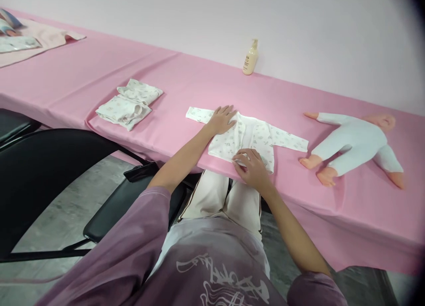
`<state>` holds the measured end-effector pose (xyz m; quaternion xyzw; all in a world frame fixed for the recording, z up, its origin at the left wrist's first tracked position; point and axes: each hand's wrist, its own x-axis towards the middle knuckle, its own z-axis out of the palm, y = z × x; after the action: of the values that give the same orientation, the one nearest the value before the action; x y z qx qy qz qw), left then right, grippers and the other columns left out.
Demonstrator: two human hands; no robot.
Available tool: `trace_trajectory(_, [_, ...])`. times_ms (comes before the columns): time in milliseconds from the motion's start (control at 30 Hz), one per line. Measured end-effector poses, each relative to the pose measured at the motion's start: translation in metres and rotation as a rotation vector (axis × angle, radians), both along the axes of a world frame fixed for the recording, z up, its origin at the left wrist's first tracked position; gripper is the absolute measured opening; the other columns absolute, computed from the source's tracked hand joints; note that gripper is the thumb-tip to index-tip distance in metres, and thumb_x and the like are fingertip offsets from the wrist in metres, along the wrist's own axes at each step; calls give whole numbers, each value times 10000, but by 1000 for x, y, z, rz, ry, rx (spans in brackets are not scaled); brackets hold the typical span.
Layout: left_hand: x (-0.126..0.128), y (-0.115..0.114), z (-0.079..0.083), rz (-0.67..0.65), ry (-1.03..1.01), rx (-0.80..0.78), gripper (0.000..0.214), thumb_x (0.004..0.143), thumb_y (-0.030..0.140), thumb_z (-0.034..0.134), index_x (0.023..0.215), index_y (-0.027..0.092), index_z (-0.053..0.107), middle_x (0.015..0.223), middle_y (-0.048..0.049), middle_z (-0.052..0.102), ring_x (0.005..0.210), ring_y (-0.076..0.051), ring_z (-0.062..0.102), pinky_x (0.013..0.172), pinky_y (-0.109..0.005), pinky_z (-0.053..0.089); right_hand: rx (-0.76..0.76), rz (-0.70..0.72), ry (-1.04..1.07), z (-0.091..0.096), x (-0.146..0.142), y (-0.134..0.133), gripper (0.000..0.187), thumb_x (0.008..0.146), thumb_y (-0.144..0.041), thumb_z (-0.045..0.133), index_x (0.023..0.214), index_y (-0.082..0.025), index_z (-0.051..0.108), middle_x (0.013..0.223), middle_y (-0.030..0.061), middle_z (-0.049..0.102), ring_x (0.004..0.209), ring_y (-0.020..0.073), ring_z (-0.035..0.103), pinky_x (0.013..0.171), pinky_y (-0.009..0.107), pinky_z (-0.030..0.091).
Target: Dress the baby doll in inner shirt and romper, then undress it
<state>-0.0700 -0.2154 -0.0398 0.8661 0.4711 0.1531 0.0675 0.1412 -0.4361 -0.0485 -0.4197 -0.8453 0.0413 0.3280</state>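
Note:
A small white patterned baby shirt (260, 140) lies spread on the pink-covered table in front of me, its sleeves stretched out to both sides. My left hand (223, 119) rests flat on the shirt near its left shoulder, fingers extended. Down at the lower hem, my right hand (251, 166) touches the cloth, its fingers bent and somewhat apart. To the right of the shirt lies a baby doll (357, 142) in a pale bodysuit, its head toward the back right and its feet toward me.
Folded patterned baby clothes (124, 109) lie left on the pink tablecloth (186, 80). A pump bottle (250, 58) stands by the wall. At the far left is a pale cloth (55, 36) with items on it. Black chairs (59, 164) stand along the table's front, one bearing a dark flat object (141, 171).

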Motion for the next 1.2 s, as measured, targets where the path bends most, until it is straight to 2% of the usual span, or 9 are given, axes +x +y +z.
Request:
trace_trajectory(100, [6,-8,3,-39,-59,116,630,1193,410,424,1741,161,610,1882,-146,505,1785,-337,415,1514,-569,241,1,35,15,-1,0,-2,284,1141,-189,605,1343,-277,784,1400,122,802,1351,333,736,1184,556,619])
trace_trajectory(167, [10,-15,4,-48,-63,81,630,1196,444,430,1693,127,651,1836,-171,562,1731,-346,494,1487,-544,309,-5,56,27,-2,0,-2,302,1153,-195,592,1350,-282,803,1370,101,828,1324,311,768,1228,564,614])
trace_trajectory(433, [17,-31,4,-21,78,-119,1000,1146,731,483,1904,103,308,1993,-185,211,1876,-410,177,1536,-621,87,-30,40,-21,-1,-3,-7,374,1155,-233,598,1434,-301,838,1393,91,845,1318,300,802,1373,627,525])
trace_trajectory(600, [21,-25,10,-7,115,-137,982,1105,700,555,1888,142,355,1996,-186,209,1868,-432,192,1524,-633,113,-71,31,-55,-1,1,-27,461,1211,-321,570,1647,-344,717,1593,78,771,1513,317,713,1436,656,412])
trace_trajectory(700, [29,-17,17,20,148,-119,889,1092,612,586,1810,96,488,1944,-235,348,1793,-488,342,1494,-654,181,-81,-42,-32,-1,13,-39,486,1229,-409,575,1703,-322,633,1645,90,731,1541,328,674,1410,637,413])
trace_trajectory(800, [48,-9,23,30,83,-48,716,1138,530,496,1666,68,639,1786,-265,569,1655,-479,506,1431,-628,289,-59,-223,52,-1,26,-44,419,1205,-466,623,1559,-247,675,1503,147,767,1416,362,694,1251,580,527])
trace_trajectory(933, [82,3,28,-119,-98,-37,593,1138,611,495,1416,165,768,1588,-211,726,1523,-424,591,1329,-581,393,-52,-376,41,-1,30,-39,281,1138,-464,703,1282,-223,708,1259,151,780,1197,377,688,1093,534,547])
trace_trajectory(1067, [108,14,31,-213,-92,-183,433,1063,607,610,1109,198,745,1306,-162,819,1339,-393,681,1273,-571,425,-100,-378,-18,-2,25,-32,177,1147,-410,670,1187,-242,704,1172,128,787,1115,363,687,992,495,526])
trace_trajectory(1200, [116,21,33,-219,-49,-283,297,1039,513,651,1070,222,701,1226,-98,829,1179,-330,744,1321,-584,401,-100,-343,2,0,27,-26,122,1178,-318,607,1094,-278,687,1051,102,793,1038,353,699,945,489,513])
